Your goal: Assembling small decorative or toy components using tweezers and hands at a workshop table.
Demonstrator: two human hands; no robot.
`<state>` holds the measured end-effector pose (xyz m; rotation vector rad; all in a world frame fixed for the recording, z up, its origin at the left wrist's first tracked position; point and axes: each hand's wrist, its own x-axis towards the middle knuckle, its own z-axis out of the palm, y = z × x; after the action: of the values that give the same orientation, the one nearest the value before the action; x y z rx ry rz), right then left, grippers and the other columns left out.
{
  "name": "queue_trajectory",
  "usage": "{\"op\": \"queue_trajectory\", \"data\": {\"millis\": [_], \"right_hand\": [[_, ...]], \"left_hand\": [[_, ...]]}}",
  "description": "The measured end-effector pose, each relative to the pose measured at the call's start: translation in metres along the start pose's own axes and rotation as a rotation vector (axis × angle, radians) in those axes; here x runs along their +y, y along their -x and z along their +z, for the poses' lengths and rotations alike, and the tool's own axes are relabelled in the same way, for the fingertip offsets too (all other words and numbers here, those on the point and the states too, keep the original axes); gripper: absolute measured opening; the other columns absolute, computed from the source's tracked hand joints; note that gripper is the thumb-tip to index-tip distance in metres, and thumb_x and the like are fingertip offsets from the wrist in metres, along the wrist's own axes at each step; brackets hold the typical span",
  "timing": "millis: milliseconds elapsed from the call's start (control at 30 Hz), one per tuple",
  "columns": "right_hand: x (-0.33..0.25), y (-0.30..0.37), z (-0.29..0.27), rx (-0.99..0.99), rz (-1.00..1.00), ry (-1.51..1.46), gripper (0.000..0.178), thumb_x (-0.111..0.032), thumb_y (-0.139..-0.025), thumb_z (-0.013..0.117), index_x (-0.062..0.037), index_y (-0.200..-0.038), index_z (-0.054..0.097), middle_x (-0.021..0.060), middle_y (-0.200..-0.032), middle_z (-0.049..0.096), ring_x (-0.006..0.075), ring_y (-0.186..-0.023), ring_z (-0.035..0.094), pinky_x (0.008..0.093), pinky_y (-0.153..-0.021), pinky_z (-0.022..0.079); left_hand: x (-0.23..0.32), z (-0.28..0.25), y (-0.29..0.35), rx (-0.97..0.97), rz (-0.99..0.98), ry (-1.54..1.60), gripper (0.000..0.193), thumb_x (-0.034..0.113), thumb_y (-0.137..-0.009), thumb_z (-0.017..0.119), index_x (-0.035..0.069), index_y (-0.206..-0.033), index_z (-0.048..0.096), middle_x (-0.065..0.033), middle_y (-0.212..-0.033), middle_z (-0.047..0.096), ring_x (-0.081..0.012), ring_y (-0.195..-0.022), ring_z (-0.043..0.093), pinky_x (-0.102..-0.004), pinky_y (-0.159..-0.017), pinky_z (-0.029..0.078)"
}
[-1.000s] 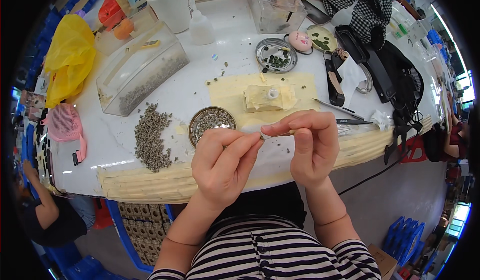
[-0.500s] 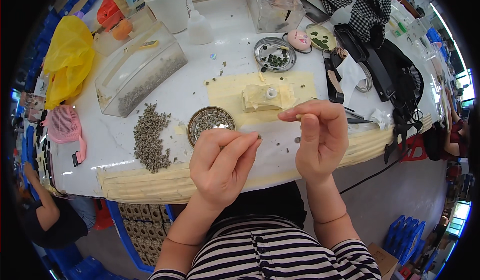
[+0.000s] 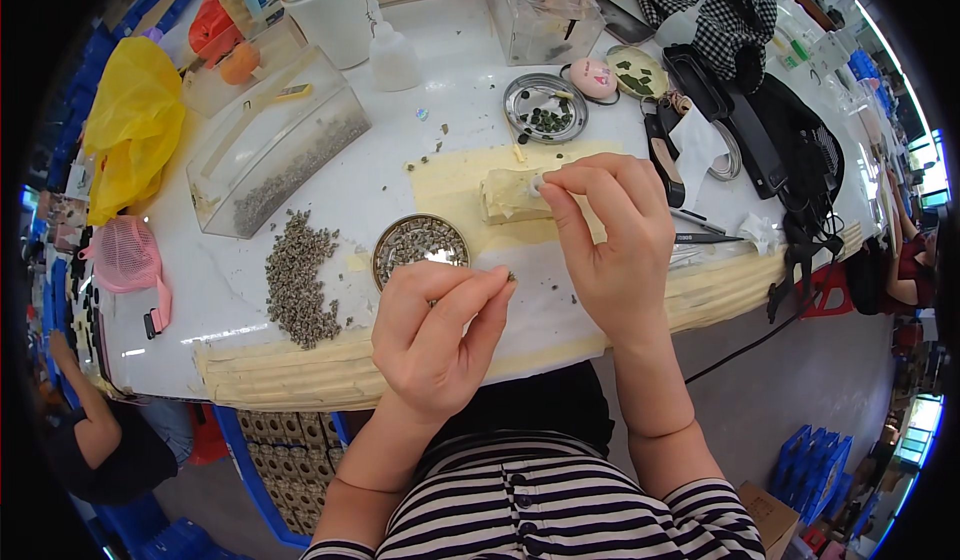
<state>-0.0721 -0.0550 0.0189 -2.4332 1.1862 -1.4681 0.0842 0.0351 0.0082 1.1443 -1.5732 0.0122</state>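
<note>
My left hand point(image 3: 437, 332) is closed in a pinch in front of the round metal dish point(image 3: 377, 272). A tiny dark grey metal part point(image 3: 512, 277) peeks out at its fingertips. My right hand point(image 3: 618, 230) reaches over a tape-wrapped block point(image 3: 507, 200), thumb and forefinger pinched together at the small white tube point(image 3: 537, 184) set on top of it. Those fingers partly cover the tube, and whatever lies between them cannot be made out. Small grey metal parts fill the dish, and a loose pile of similar parts point(image 3: 300, 275) spreads to its left.
A clear bin point(image 3: 330, 140) of grey parts stands at the left. Behind are a white bucket point(image 3: 335, 20) and a squeeze bottle point(image 3: 396, 60). A dish with dark green pieces point(image 3: 545, 120) lies beyond the block; tweezers point(image 3: 705, 239) rest at the right near the padded table edge point(image 3: 290, 375).
My right hand has moved left and away from me, from beside the block to the white tube on it. My left hand keeps its pinch, nearly in place.
</note>
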Motion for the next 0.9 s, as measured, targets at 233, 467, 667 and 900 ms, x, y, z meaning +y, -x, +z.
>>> {"op": "queue_trajectory", "data": {"millis": [233,467,667,900], "right_hand": [[-0.013,0.006,-0.011,0.027,0.087,-0.113,0.012,-0.007,-0.084,0.075,-0.0028,-0.095,0.073,0.0072,-0.089,0.066,0.0240,-0.079,0.059,0.0333,-0.068,0.047],[-0.028,0.030,-0.020,-0.305,0.429,-0.784,0.008,-0.006,-0.092,0.069,0.0011,-0.091,0.072,0.0075,-0.085,0.066,0.0135,-0.074,0.058,0.0264,-0.066,0.046],[-0.024,0.034,-0.015,-0.212,0.422,-0.789,0.008,-0.004,-0.084,0.076,-0.0009,-0.091,0.073,0.0069,-0.085,0.066,0.0140,-0.072,0.057,0.0257,-0.063,0.045],[-0.033,0.037,-0.018,-0.089,0.068,-0.408,0.027,-0.002,-0.077,0.081,-0.0044,-0.103,0.077,0.0070,-0.087,0.066,0.0180,-0.073,0.059,0.0278,-0.063,0.047]], "left_hand": [[-0.001,-0.001,0.000,0.003,-0.002,0.010,0.027,-0.005,-0.072,0.082,0.001,-0.097,0.073,-0.0067,-0.085,0.064,-0.0214,-0.072,0.060,-0.0304,-0.061,0.048],[-0.001,0.000,0.000,-0.011,0.035,0.031,0.028,-0.004,-0.071,0.083,0.001,-0.097,0.073,-0.0061,-0.086,0.065,-0.0215,-0.072,0.061,-0.0305,-0.062,0.049],[-0.001,0.002,0.000,-0.014,0.047,0.019,0.028,-0.006,-0.070,0.082,0.001,-0.096,0.073,-0.0068,-0.087,0.066,-0.0223,-0.072,0.061,-0.0309,-0.061,0.048],[-0.001,0.001,0.000,-0.002,-0.003,0.020,0.028,-0.007,-0.070,0.082,0.001,-0.095,0.072,-0.0062,-0.086,0.066,-0.0217,-0.072,0.062,-0.0306,-0.060,0.048]]}}
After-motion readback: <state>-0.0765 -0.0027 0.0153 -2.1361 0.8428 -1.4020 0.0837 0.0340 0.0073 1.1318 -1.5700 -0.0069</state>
